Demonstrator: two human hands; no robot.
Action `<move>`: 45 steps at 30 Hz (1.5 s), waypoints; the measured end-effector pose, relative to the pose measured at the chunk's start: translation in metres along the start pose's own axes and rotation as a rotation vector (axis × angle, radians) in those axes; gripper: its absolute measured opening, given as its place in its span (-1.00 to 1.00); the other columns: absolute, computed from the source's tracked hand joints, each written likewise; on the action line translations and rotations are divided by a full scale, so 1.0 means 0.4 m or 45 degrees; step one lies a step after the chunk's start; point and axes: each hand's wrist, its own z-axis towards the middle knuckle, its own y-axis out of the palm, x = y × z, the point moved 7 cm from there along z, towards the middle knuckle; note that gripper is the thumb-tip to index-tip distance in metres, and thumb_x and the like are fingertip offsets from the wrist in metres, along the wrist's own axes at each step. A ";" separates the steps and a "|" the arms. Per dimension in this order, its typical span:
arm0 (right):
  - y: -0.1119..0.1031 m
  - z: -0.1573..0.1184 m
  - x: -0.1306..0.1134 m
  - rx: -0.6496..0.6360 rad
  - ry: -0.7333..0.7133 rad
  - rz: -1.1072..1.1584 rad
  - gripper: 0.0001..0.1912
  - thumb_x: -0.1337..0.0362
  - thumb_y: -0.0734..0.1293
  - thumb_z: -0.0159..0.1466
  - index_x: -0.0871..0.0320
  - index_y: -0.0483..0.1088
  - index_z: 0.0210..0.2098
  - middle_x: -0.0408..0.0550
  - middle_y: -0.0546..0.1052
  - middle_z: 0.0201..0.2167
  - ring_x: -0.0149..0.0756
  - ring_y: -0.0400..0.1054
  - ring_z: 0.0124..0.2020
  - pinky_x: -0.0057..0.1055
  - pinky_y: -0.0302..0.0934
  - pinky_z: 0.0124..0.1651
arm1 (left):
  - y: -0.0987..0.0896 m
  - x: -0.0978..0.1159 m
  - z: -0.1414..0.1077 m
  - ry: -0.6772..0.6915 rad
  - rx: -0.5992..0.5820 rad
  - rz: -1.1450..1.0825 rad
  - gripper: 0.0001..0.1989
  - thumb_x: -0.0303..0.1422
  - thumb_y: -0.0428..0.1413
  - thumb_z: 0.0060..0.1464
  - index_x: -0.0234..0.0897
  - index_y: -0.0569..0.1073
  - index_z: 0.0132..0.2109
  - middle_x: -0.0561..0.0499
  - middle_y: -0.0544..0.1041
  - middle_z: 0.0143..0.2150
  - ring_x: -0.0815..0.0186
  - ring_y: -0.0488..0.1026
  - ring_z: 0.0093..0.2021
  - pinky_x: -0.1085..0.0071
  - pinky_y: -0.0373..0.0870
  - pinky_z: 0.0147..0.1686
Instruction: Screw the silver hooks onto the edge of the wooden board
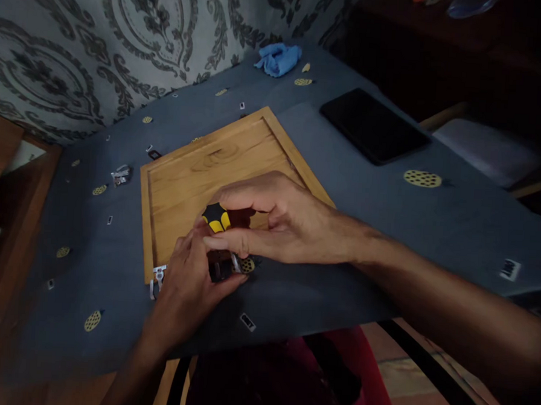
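A wooden cabinet door (200,168) with a raised frame lies flat on the table. My right hand (279,218) is closed around the black-and-yellow handle of a screwdriver (216,218), which stands roughly upright over the door's near edge; its tip is hidden. Close beneath it, my left hand (189,277) has its fingers and thumb around a metal hinge (221,269) at that edge, mostly covered by the fingers. Left of this hand, another metal hinge (158,276) sits at the door's near left corner.
A loose shiny metal hinge (121,175) lies left of the door. Beyond the door are a crumpled blue cloth (278,59) and, to the right, a black tablet-like slab (374,124). The table has a grey-blue pineapple-print cover (302,295). A patterned curtain (147,33) hangs behind.
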 end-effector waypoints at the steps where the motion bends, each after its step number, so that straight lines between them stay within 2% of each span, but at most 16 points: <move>1: -0.001 0.001 -0.003 0.010 -0.029 -0.004 -0.66 0.29 0.36 0.34 0.17 0.24 -0.53 -0.26 0.31 -0.56 -0.55 0.18 -0.52 -0.53 0.11 -0.44 | 0.002 -0.001 0.000 -0.010 -0.014 0.001 -0.62 -0.19 0.33 0.00 -0.22 0.42 -0.10 -0.12 0.55 -0.09 -0.03 0.51 -0.04 0.02 0.48 -0.10; 7: -0.006 -0.004 -0.005 0.279 -0.097 -0.130 -0.55 0.25 0.47 0.23 0.16 0.13 -0.58 -0.35 0.20 -0.60 -0.59 0.05 -0.55 -0.53 0.00 -0.46 | 0.004 0.000 -0.002 0.043 -0.011 -0.008 -0.58 -0.20 0.30 0.04 -0.21 0.39 0.00 -0.09 0.55 -0.06 -0.02 0.51 -0.03 0.01 0.46 -0.06; 11: -0.015 -0.013 -0.006 0.426 -0.095 -0.121 -0.56 0.23 0.49 0.22 0.17 0.17 -0.57 -0.33 0.23 -0.59 -0.57 0.10 -0.54 -0.53 0.03 -0.46 | -0.001 0.002 -0.001 0.043 0.001 -0.052 -0.60 -0.23 0.32 0.02 -0.17 0.37 -0.05 -0.05 0.55 -0.10 0.03 0.52 -0.07 0.06 0.46 -0.10; 15: -0.043 -0.022 -0.006 0.590 -0.042 -0.084 -0.63 0.19 0.45 0.26 0.14 0.24 -0.54 -0.28 0.26 -0.57 -0.50 0.11 -0.53 -0.46 0.06 -0.46 | -0.008 0.009 0.001 0.046 0.021 -0.072 -0.51 -0.32 0.35 -0.03 -0.14 0.33 0.01 0.01 0.58 -0.14 0.07 0.51 -0.07 0.08 0.44 -0.07; 18: -0.046 -0.022 -0.001 0.571 0.016 -0.114 -0.63 0.16 0.42 0.28 0.12 0.25 -0.54 -0.28 0.26 -0.57 -0.48 0.11 -0.53 -0.42 0.07 -0.43 | -0.009 0.013 0.003 0.044 0.015 -0.088 -0.45 -0.38 0.36 -0.05 -0.12 0.31 0.05 0.03 0.59 -0.14 0.09 0.51 -0.05 0.09 0.43 -0.03; 24: -0.022 -0.016 0.014 0.454 0.000 -0.205 -0.60 0.16 0.38 0.32 0.12 0.18 -0.54 -0.24 0.28 -0.57 -0.46 0.14 -0.52 -0.43 0.07 -0.44 | -0.008 0.016 0.004 0.032 -0.009 -0.109 -0.46 -0.36 0.37 -0.06 -0.13 0.31 0.02 0.03 0.58 -0.13 0.09 0.50 -0.08 0.08 0.43 -0.06; 29: -0.012 -0.015 0.012 0.431 -0.035 -0.220 -0.62 0.20 0.39 0.32 0.16 0.21 -0.54 -0.28 0.27 -0.57 -0.52 0.14 -0.52 -0.49 0.05 -0.45 | -0.013 0.019 0.002 0.073 0.026 -0.071 -0.57 -0.35 0.36 -0.06 -0.12 0.33 -0.10 0.05 0.55 -0.17 0.10 0.50 -0.12 0.11 0.45 -0.09; 34: -0.006 -0.015 0.013 0.394 -0.014 -0.241 -0.68 0.23 0.39 0.32 0.17 0.26 -0.50 -0.28 0.30 -0.56 -0.51 0.18 -0.50 -0.50 0.07 -0.44 | -0.011 0.017 -0.001 0.094 0.050 -0.051 -0.58 -0.33 0.35 -0.04 -0.13 0.33 -0.09 0.02 0.53 -0.16 0.11 0.49 -0.12 0.12 0.47 -0.11; 40: -0.003 -0.013 0.015 0.401 -0.049 -0.204 -0.62 0.18 0.40 0.32 0.16 0.21 -0.52 -0.28 0.26 -0.57 -0.52 0.15 -0.52 -0.51 0.05 -0.46 | -0.010 0.021 -0.003 0.156 0.079 0.013 -0.54 -0.36 0.36 -0.06 -0.16 0.32 -0.06 -0.01 0.51 -0.15 0.09 0.48 -0.12 0.13 0.48 -0.13; 45: -0.004 -0.014 0.012 0.402 -0.042 -0.225 -0.62 0.20 0.41 0.30 0.15 0.21 -0.54 -0.26 0.28 -0.57 -0.50 0.15 -0.52 -0.48 0.05 -0.47 | -0.008 0.021 0.000 0.140 0.046 -0.012 -0.59 -0.34 0.34 -0.02 -0.17 0.33 -0.09 -0.02 0.51 -0.16 0.07 0.47 -0.12 0.09 0.47 -0.12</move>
